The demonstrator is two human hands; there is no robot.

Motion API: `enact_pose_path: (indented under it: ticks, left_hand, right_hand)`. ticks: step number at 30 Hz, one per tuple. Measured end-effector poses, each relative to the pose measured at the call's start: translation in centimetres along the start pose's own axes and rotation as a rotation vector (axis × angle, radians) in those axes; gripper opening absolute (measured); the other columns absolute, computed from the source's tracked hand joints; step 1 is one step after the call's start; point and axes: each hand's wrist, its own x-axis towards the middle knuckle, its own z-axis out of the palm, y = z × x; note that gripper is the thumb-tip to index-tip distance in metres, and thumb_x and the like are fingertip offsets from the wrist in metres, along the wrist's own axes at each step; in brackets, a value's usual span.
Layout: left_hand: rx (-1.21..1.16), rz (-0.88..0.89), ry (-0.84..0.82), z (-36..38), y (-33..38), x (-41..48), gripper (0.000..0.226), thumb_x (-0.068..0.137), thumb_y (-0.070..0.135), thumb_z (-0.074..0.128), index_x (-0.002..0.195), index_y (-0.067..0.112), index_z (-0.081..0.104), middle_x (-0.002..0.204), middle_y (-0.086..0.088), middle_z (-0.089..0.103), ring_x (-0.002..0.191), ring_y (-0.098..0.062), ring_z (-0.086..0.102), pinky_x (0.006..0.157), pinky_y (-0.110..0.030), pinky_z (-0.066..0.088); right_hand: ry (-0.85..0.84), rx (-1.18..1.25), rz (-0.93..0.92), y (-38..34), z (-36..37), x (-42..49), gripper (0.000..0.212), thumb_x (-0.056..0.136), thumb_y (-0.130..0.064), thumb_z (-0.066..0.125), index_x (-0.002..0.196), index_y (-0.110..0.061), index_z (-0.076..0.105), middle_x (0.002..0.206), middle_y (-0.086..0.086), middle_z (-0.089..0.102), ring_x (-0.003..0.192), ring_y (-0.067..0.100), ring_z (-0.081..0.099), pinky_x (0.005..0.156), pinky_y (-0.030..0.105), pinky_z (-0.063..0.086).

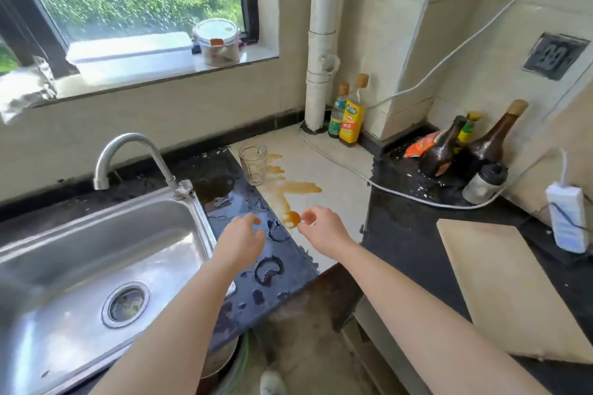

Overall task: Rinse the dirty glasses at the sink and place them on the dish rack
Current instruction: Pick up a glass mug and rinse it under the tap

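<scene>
Beside the sink (128, 234), a glass (253, 164).

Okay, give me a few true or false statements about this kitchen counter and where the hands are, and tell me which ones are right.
1. The glass stands upright on the counter, to the right of the faucet. True.
2. The left hand grips the glass. False: it holds nothing and is apart from the glass.
3. A brown spill lies on the counter beside the glass. True.
4. Water runs from the faucet. False: no stream shows.
5. The right hand rests on the cutting board. False: it hovers by the spill, and the board lies further right.
</scene>
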Motion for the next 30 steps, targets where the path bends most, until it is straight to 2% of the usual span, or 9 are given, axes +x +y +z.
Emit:
enact_pose_path:
  ticks: [7,16,19,21,23,24,26,28,30]
  left_hand:
    - [-0.056,-0.080,-0.052,-1.5,-2.9,9.9,0.040,0.095,0.021,0.040,0.135,0.014,0.047,0.135,-0.011,0.052,0.114,-0.029,0.057,0.091,-0.035,0.044]
    - [-0.218,-0.134,-0.071,-1.4,-6.1,19.9,0.059,0.094,0.017,0.043,0.150,0.016,0.023,0.156,-0.005,0.027,0.143,-0.027,0.024,0.114,-0.041,0.027]
    - [-0.306,-0.086,-0.093,-0.9,-6.3,22.4,0.070,0.090,0.014,0.046,0.152,0.026,0.015,0.150,-0.010,0.037,0.127,-0.042,0.044,0.101,-0.050,0.041]
    - [-0.356,-0.067,-0.122,-0.6,-6.1,23.5,0.077,0.087,0.009,0.046,0.152,0.030,0.012,0.134,-0.025,0.050,0.117,-0.047,0.048,0.093,-0.051,0.045]
    - [-0.404,-0.071,-0.133,-0.7,-6.0,23.6,0.078,0.087,0.007,0.047,0.152,0.030,0.011,0.120,-0.030,0.056,0.093,-0.029,0.062,0.074,-0.040,0.052]
    - [-0.423,-0.055,-0.125,-0.8,-6.0,23.5,0.078,0.086,0.006,0.048,0.152,0.029,0.013,0.111,-0.025,0.060,0.070,-0.010,0.061,0.060,-0.028,0.049]
    - [-0.464,-0.015,-0.101,-0.9,-6.4,23.0,0.075,0.086,0.005,0.050,0.150,0.033,0.020,0.097,-0.012,0.061,0.046,-0.001,0.046,0.045,-0.011,0.035]
    - [-0.520,0.001,-0.068,-1.5,-6.9,22.0,0.070,0.087,0.009,0.053,0.145,0.037,0.026,0.119,0.001,0.058,0.051,0.002,0.047,0.053,-0.004,0.039]
    - [-0.576,-0.015,-0.033,-2.4,-8.0,20.4,0.065,0.087,0.007,0.052,0.141,0.038,0.032,0.130,0.018,0.046,0.078,0.007,0.052,0.071,-0.003,0.042]
  right_hand:
    - [-0.053,-0.011,0.053,-3.6,0.7,11.5,0.029,0.090,-0.022,0.056,0.116,-0.010,0.060,0.112,0.004,0.062,0.094,0.018,0.054,0.079,0.026,0.042]
    - [-0.088,-0.006,0.107,-6.1,3.3,23.1,0.039,0.097,-0.032,0.047,0.131,-0.012,0.049,0.117,0.006,0.058,0.098,0.019,0.052,0.085,0.030,0.041]
    - [-0.062,0.019,0.170,-6.4,4.9,26.1,0.040,0.096,-0.043,0.045,0.118,-0.012,0.058,0.114,0.008,0.062,0.104,0.025,0.057,0.083,0.031,0.040]
    - [-0.069,-0.021,0.176,-6.3,6.0,27.4,0.033,0.095,-0.038,0.046,0.095,-0.010,0.064,0.096,0.011,0.066,0.090,0.029,0.060,0.074,0.032,0.043]
    - [-0.048,-0.049,0.189,-6.2,6.5,28.0,0.030,0.095,-0.028,0.046,0.073,-0.011,0.058,0.079,0.011,0.062,0.077,0.029,0.058,0.065,0.032,0.041]
    - [-0.033,-0.059,0.193,-6.3,6.5,28.0,0.032,0.094,-0.025,0.045,0.066,-0.012,0.052,0.073,0.009,0.058,0.073,0.028,0.055,0.062,0.032,0.038]
    - [-0.028,-0.096,0.171,-6.7,6.5,27.6,0.034,0.094,-0.021,0.043,0.062,-0.011,0.048,0.067,0.008,0.055,0.069,0.028,0.053,0.059,0.032,0.036]
    - [-0.043,-0.100,0.122,-7.1,6.5,26.9,0.032,0.093,-0.020,0.042,0.068,-0.006,0.055,0.072,0.013,0.061,0.072,0.031,0.058,0.060,0.033,0.041]
    - [-0.079,-0.081,0.075,-7.9,6.6,25.6,0.030,0.093,-0.018,0.042,0.072,-0.003,0.057,0.075,0.019,0.064,0.072,0.032,0.060,0.060,0.033,0.042]
